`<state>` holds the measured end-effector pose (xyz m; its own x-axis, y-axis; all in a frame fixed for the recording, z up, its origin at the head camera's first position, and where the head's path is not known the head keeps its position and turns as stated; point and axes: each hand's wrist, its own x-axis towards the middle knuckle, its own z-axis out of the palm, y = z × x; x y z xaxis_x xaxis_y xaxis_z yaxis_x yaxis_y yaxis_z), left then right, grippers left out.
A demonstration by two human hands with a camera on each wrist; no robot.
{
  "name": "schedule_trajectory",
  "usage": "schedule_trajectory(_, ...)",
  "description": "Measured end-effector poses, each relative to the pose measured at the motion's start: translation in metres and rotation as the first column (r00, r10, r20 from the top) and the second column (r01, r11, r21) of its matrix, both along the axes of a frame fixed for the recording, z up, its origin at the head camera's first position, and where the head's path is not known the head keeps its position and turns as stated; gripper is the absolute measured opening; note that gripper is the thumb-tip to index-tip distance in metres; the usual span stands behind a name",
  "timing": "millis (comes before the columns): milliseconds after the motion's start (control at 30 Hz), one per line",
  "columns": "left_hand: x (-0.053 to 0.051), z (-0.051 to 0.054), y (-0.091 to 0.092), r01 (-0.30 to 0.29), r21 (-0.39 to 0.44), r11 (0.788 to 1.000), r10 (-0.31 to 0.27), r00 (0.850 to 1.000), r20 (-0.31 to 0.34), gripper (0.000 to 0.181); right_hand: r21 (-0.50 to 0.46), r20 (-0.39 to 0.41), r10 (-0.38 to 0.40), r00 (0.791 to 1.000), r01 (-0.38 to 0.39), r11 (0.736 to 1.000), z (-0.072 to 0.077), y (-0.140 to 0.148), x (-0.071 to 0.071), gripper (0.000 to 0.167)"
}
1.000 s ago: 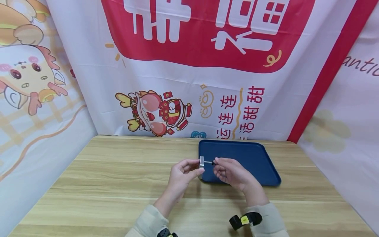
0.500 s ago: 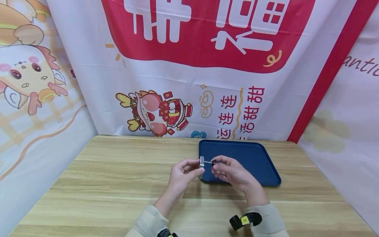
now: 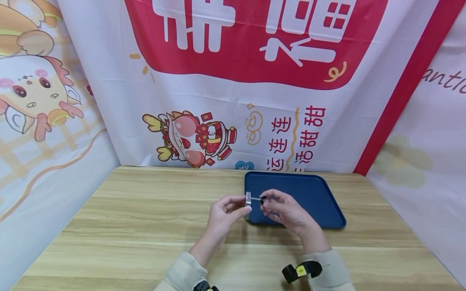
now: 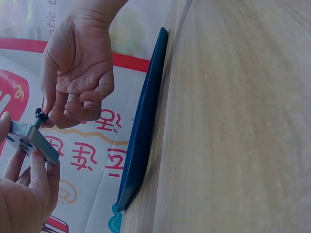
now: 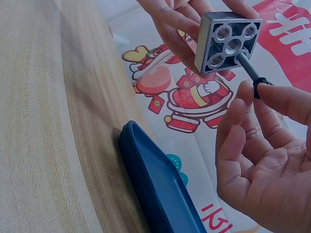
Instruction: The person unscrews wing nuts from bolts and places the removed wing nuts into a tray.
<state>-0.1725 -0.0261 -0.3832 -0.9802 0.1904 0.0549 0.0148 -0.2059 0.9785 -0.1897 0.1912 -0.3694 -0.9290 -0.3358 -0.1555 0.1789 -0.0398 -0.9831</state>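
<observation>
My left hand (image 3: 227, 212) grips a square silver metal block (image 5: 229, 42) by its edges, held up over the table. The block's face has several round holes, a larger threaded one in the middle. A thumb screw (image 5: 249, 67) with a threaded silver shank and a black winged head stands in one corner hole. My right hand (image 3: 285, 210) pinches its black head (image 4: 41, 115) between thumb and forefinger, the other fingers loosely bent. How deep the shank sits in the block cannot be seen.
A dark blue tray (image 3: 291, 182) lies on the wooden table (image 3: 145, 226), below and behind my hands. A printed cloth (image 3: 225, 93) hangs along the table's back edge, with more cloth at both sides.
My right fingers have shifted on the screw's black head, the forefinger rising a little as they turn it. My left hand and the metal block stay in place.
</observation>
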Motion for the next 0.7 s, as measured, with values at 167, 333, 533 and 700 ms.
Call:
schedule_trajectory(167, 0.0002, -0.0002, 0.0000, 0.003, 0.004, 1.000, -0.003, 1.000, -0.003, 0.039, 0.007, 0.012, 0.007, 1.000, -0.007, 1.000, 0.0013, 0.0008, 0.0001, 0.008)
schedule_trajectory(333, 0.0000, -0.0004, -0.0001, 0.004, 0.004, 1.000, -0.004, 1.000, -0.001, 0.039, 0.016, 0.038, 0.023, 0.999, -0.024, 1.000, 0.0051, 0.0013, 0.0012, 0.020)
schedule_trajectory(533, 0.0001, -0.0009, -0.0003, 0.000, -0.013, 1.000, 0.000, 1.000, 0.016, 0.040, 0.016, 0.108, -0.051, 0.993, 0.050, 0.999, 0.0077, -0.0014, 0.0024, 0.041)
schedule_trajectory(700, -0.0005, -0.0016, -0.0002, 0.005, -0.016, 1.000, -0.004, 1.000, 0.012, 0.040, -0.070, 0.138, -0.058, 0.989, 0.069, 0.995, 0.0073, -0.0042, 0.0042, 0.032)
